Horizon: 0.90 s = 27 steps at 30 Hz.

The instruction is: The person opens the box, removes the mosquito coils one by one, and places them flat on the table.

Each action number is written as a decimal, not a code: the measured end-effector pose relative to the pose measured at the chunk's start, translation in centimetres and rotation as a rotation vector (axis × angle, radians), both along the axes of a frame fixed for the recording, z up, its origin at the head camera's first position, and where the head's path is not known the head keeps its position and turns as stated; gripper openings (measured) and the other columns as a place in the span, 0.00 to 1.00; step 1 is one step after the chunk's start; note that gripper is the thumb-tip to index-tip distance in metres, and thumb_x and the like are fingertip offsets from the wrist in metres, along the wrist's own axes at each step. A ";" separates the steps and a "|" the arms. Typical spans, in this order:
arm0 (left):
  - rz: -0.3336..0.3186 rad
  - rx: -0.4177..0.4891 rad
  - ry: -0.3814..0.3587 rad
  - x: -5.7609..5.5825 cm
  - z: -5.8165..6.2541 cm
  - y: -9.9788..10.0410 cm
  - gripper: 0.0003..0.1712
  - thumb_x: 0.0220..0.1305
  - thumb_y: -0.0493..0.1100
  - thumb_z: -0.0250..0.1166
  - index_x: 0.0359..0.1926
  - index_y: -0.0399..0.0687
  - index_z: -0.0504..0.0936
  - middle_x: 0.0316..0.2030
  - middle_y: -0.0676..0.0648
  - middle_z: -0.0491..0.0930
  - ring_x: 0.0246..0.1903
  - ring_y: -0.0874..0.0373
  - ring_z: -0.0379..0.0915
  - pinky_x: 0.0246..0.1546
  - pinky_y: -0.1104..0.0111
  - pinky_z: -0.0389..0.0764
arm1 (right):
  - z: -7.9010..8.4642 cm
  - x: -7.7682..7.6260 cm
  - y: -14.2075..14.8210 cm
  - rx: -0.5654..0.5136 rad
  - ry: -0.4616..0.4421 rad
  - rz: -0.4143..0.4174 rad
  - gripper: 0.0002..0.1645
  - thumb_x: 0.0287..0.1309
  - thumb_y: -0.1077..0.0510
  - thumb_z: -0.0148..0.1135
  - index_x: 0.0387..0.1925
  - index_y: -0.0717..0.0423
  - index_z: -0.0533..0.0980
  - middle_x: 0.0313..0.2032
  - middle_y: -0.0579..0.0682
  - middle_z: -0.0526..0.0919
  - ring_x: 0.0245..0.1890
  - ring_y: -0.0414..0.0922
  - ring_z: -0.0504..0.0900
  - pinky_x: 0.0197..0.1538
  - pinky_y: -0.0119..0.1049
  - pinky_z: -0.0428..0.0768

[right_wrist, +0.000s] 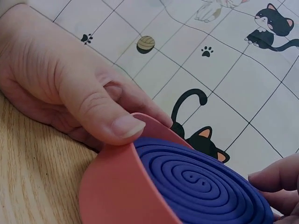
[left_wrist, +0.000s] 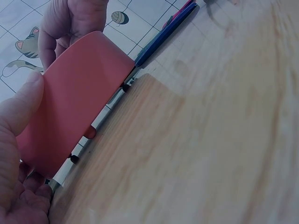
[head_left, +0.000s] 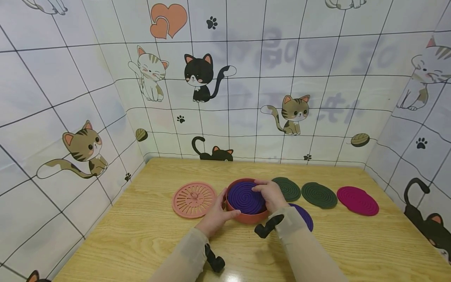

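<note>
A round coral-red bowl (head_left: 251,219) stands in front of me. Inside it lies a purple mosquito coil (head_left: 245,197), one edge raised at the rim in the right wrist view. My left hand (head_left: 216,214) grips the bowl's left side, thumb against the outer wall and fingers around the far side. With curled fingers, my right hand (head_left: 273,194) pinches the coil's edge at the bowl's right; its thumb is hidden in the head view. Small feet show under the bowl (left_wrist: 79,93) in the left wrist view. Another purple coil (head_left: 304,217) lies partly beneath my right forearm.
A pink slotted lid (head_left: 194,199) with a central knob lies left of the bowl. To the right are a green coil (head_left: 288,190), more green coils (head_left: 318,195) and overlapping magenta coils (head_left: 358,201). A cat-print sheet (head_left: 246,90) walls the wooden table (head_left: 141,243).
</note>
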<state>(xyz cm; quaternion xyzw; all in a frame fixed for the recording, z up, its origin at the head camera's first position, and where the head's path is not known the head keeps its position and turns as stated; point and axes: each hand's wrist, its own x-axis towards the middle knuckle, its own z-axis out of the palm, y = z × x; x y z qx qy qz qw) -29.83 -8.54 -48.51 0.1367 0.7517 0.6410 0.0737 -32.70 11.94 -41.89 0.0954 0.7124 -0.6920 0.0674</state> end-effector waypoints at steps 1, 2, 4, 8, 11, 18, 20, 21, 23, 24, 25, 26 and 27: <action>-0.001 0.002 0.000 0.0 0.0 0.0 0.60 0.53 0.50 0.74 0.76 0.48 0.44 0.73 0.44 0.51 0.72 0.49 0.44 0.71 0.52 0.49 | 0.1 0.0 0.0 -0.013 -0.004 0.000 0.26 0.58 0.68 0.58 0.60 0.64 0.72 0.66 0.63 0.64 0.66 0.56 0.62 0.67 0.50 0.63; -0.003 0.008 0.000 0.0 0.0 0.0 0.60 0.53 0.49 0.74 0.76 0.48 0.44 0.73 0.44 0.51 0.72 0.49 0.44 0.71 0.52 0.48 | 0.1 0.0 0.1 -0.022 -0.009 -0.001 0.26 0.58 0.68 0.58 0.60 0.64 0.72 0.66 0.62 0.64 0.67 0.56 0.62 0.68 0.50 0.63; -0.005 0.013 -0.002 0.1 0.1 0.0 0.60 0.53 0.49 0.74 0.76 0.49 0.44 0.73 0.44 0.50 0.73 0.49 0.43 0.71 0.52 0.47 | 0.2 0.0 0.2 -0.045 -0.015 0.002 0.26 0.59 0.68 0.57 0.61 0.64 0.72 0.67 0.62 0.62 0.68 0.56 0.60 0.69 0.50 0.60; -0.008 0.017 -0.006 0.0 0.1 0.1 0.60 0.54 0.49 0.74 0.76 0.49 0.43 0.74 0.44 0.49 0.73 0.49 0.42 0.71 0.52 0.46 | 0.4 -0.1 0.5 -0.085 -0.026 0.032 0.28 0.60 0.70 0.56 0.63 0.66 0.69 0.70 0.62 0.56 0.71 0.57 0.52 0.71 0.50 0.53; -0.009 0.017 -0.006 0.0 0.1 0.1 0.60 0.54 0.49 0.74 0.76 0.48 0.43 0.74 0.44 0.49 0.73 0.49 0.42 0.71 0.52 0.46 | 0.5 -0.2 0.7 -0.099 -0.036 0.070 0.30 0.60 0.71 0.55 0.65 0.67 0.66 0.71 0.63 0.52 0.71 0.57 0.48 0.72 0.51 0.50; -0.007 0.011 -0.017 0.1 0.2 0.1 0.60 0.54 0.49 0.74 0.76 0.48 0.43 0.74 0.44 0.49 0.73 0.50 0.41 0.71 0.54 0.46 | 0.6 -0.1 0.8 -0.082 -0.060 0.108 0.33 0.60 0.71 0.55 0.68 0.63 0.64 0.69 0.64 0.57 0.62 0.55 0.65 0.55 0.44 0.75; -0.008 0.006 -0.015 0.1 0.2 0.1 0.60 0.54 0.49 0.74 0.76 0.48 0.42 0.74 0.43 0.49 0.73 0.49 0.42 0.71 0.53 0.47 | 0.5 0.0 0.8 -0.054 -0.050 0.107 0.33 0.59 0.71 0.55 0.67 0.62 0.65 0.67 0.64 0.61 0.58 0.53 0.69 0.48 0.39 0.78; -0.009 0.004 -0.015 0.1 0.2 0.1 0.60 0.54 0.49 0.74 0.76 0.47 0.42 0.74 0.43 0.48 0.73 0.48 0.42 0.71 0.53 0.47 | 0.5 0.0 0.8 -0.045 -0.045 0.107 0.33 0.59 0.71 0.55 0.67 0.61 0.65 0.67 0.63 0.62 0.56 0.51 0.71 0.45 0.37 0.78; -0.011 0.003 -0.015 0.1 0.2 0.1 0.60 0.54 0.50 0.74 0.76 0.47 0.42 0.74 0.42 0.48 0.73 0.47 0.42 0.71 0.52 0.47 | 0.4 0.1 0.7 -0.034 -0.034 0.109 0.34 0.58 0.72 0.55 0.67 0.61 0.65 0.64 0.63 0.66 0.50 0.49 0.76 0.40 0.35 0.80; -0.013 0.005 -0.014 0.1 0.2 0.1 0.60 0.54 0.50 0.73 0.76 0.46 0.41 0.74 0.42 0.48 0.73 0.46 0.41 0.71 0.52 0.47 | 0.4 0.1 0.7 -0.032 -0.029 0.111 0.34 0.58 0.72 0.55 0.67 0.61 0.64 0.63 0.64 0.68 0.47 0.48 0.77 0.38 0.35 0.81; -0.015 0.006 -0.011 0.1 0.2 0.1 0.60 0.55 0.50 0.73 0.76 0.46 0.41 0.74 0.42 0.48 0.73 0.46 0.41 0.71 0.52 0.47 | 0.3 0.2 0.7 -0.033 -0.022 0.110 0.34 0.58 0.72 0.55 0.67 0.61 0.64 0.62 0.64 0.69 0.44 0.46 0.79 0.37 0.35 0.82; -0.017 0.008 -0.008 0.1 0.1 0.1 0.60 0.55 0.50 0.73 0.76 0.46 0.41 0.74 0.41 0.48 0.73 0.45 0.41 0.71 0.51 0.47 | 0.3 0.2 0.7 -0.036 -0.017 0.108 0.35 0.57 0.72 0.55 0.68 0.61 0.63 0.60 0.64 0.70 0.42 0.46 0.80 0.36 0.35 0.82; -0.017 0.009 -0.010 0.1 0.2 0.1 0.60 0.55 0.50 0.73 0.76 0.47 0.42 0.74 0.42 0.48 0.73 0.46 0.41 0.71 0.52 0.47 | 0.3 0.2 0.7 -0.042 -0.013 0.107 0.35 0.57 0.73 0.55 0.68 0.62 0.63 0.59 0.64 0.71 0.39 0.45 0.81 0.36 0.35 0.82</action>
